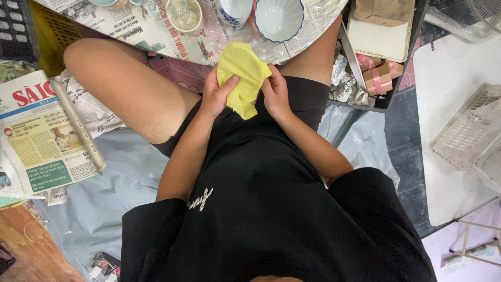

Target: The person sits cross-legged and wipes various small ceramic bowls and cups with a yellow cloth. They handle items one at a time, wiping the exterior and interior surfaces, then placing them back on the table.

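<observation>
Yellow cloth (242, 78) (soft, crumpled) — left hand (216, 96) and right hand (276, 94) each grip it closed

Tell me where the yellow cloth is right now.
In the head view, the yellow cloth sits upper centre, held between the left hand and right hand over the lap, just below the white bowl on the newspaper-covered table.

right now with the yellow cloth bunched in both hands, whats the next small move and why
Probably pull the hands apart to spread the yellow cloth. The left hand and right hand both pinch it, folded and bunched, just below the white bowl and glass cup, so it looks unready for wiping.
</observation>
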